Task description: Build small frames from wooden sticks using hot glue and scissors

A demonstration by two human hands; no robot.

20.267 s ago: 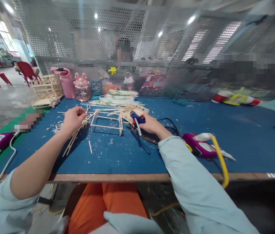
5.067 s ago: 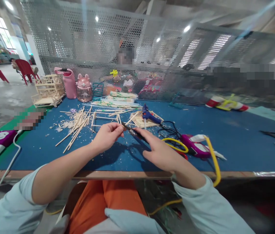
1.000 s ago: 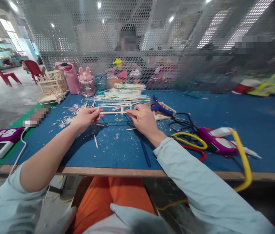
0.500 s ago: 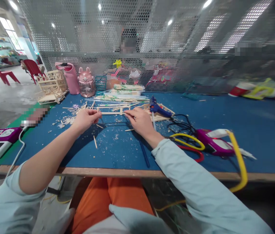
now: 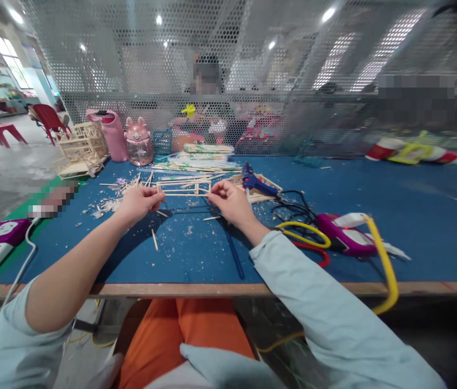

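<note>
A small rectangular frame of thin wooden sticks (image 5: 183,193) is held up above the blue table between both hands. My left hand (image 5: 141,203) pinches its left end, fingers closed. At the right end, my right hand (image 5: 230,201) grips the frame's corner between thumb and fingers. Wood scraps and loose sticks (image 5: 109,205) lie beside my left hand. A blue glue gun (image 5: 259,182) rests just behind my right hand, against another wooden stick piece (image 5: 271,195). Packs of sticks (image 5: 202,156) lie farther back.
Pink bottle (image 5: 115,138), clear pink bottle (image 5: 139,143) and wooden model (image 5: 82,148) stand back left. Yellow-handled pliers (image 5: 305,232), black cable and purple power strip (image 5: 345,235) lie right. A perforated screen (image 5: 277,102) borders the table (image 5: 394,216); a person sits beyond.
The stick frame has been tilted, so its rectangular outline shows more fully. My right hand's grip now sits at its right end. The whole view has shifted slightly.
</note>
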